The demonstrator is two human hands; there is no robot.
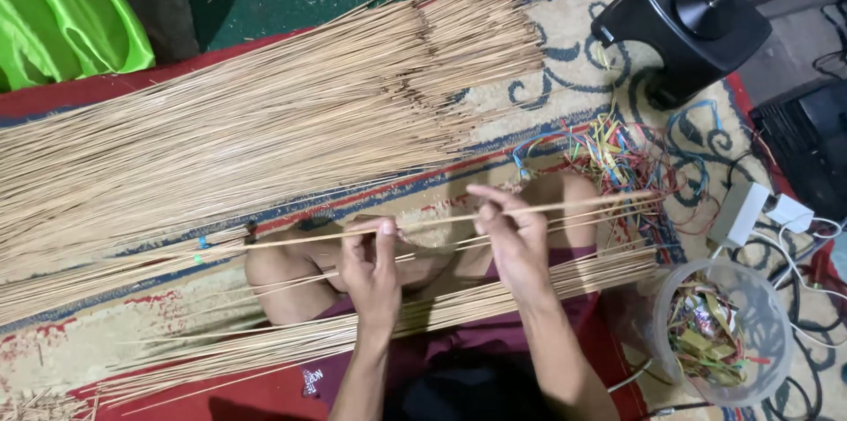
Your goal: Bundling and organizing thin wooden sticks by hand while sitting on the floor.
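across the lap, a loose row of sticks (494,297). above it, left hand (371,266) and right hand (516,240) pinched shut on one thin stick (441,220). likely to snap if bent. beyond, big stick pile (265,121) on rug (565,90).

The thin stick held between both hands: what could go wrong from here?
1. The stick is long and slender, pinched by the left hand and right hand; bending might snap it.
2. Its right tip reaches the tangle of coloured bands and may snag.
3. The loose sticks across the lap could roll off.
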